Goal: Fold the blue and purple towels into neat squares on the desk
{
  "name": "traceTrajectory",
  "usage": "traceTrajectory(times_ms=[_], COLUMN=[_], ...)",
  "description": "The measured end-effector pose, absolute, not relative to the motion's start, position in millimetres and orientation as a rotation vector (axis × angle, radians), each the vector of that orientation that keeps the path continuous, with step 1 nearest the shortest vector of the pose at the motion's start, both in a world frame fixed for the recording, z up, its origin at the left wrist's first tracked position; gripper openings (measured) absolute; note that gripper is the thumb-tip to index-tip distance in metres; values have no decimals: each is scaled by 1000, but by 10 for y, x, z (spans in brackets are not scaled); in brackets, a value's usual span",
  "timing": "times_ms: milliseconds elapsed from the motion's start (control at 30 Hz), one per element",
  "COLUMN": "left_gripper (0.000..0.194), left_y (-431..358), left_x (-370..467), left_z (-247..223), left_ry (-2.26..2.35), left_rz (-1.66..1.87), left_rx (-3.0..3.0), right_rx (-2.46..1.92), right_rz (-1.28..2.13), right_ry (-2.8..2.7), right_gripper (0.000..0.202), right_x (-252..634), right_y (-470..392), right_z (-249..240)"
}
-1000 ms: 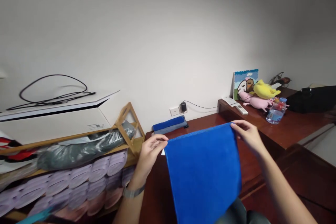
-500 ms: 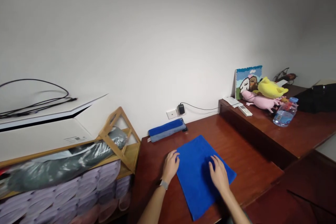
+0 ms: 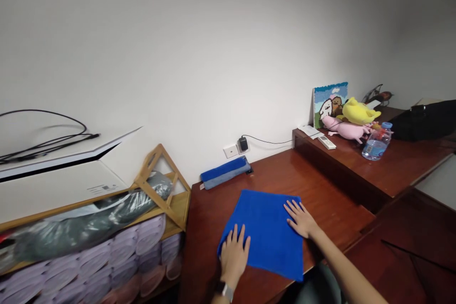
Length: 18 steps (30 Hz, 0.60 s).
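Observation:
A blue cloth (image 3: 267, 228) lies spread out on the reddish-brown desk (image 3: 285, 171). My left hand (image 3: 234, 252) rests on the cloth's left side, palm down with fingers apart. At the upper right edge of the cloth, my right hand (image 3: 301, 218) lies flat with its fingers spread, partly over the cloth. Neither hand grips anything. Against the wall behind sits a folded blue and grey-blue cloth bundle (image 3: 226, 173).
A raised shelf (image 3: 356, 166) at the right carries a water bottle (image 3: 377, 145), plush toys (image 3: 359, 111), a white remote (image 3: 327, 142) and a picture (image 3: 329, 99). A wooden rack (image 3: 171, 185) with purple containers stands left. A black charger (image 3: 242, 143) is plugged into the wall.
The cloth has turned on the desk, and its corners point differently. My left hand has moved down onto its left side; my right hand has moved up and right, fingers more spread.

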<state>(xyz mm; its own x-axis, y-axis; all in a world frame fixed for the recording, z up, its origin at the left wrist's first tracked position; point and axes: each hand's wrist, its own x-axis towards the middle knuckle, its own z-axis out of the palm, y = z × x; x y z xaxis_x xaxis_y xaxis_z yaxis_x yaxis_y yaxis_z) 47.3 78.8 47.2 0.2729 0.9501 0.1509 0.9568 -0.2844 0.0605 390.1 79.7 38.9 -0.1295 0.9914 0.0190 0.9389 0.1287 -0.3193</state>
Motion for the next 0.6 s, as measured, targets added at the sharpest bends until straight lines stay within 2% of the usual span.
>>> traceTrajectory(times_ms=[100, 200, 333, 600], left_gripper=[52, 45, 48, 53], left_y=[224, 68, 458, 1264], left_x=[443, 485, 677, 1310], left_z=[456, 472, 550, 422], left_ry=[-1873, -1792, -1620, -1504], left_rz=[-289, -433, -522, -404], left_rx=[-2416, -2454, -2599, -2815], right_rx=[-1991, -2104, -2101, -2120], right_rz=[304, 269, 275, 232], right_ry=[-2091, -1945, -1965, -1995], right_gripper=[62, 65, 66, 64], right_x=[3925, 3783, 3690, 3793], right_y=[926, 882, 771, 997], right_z=[426, 314, 190, 326])
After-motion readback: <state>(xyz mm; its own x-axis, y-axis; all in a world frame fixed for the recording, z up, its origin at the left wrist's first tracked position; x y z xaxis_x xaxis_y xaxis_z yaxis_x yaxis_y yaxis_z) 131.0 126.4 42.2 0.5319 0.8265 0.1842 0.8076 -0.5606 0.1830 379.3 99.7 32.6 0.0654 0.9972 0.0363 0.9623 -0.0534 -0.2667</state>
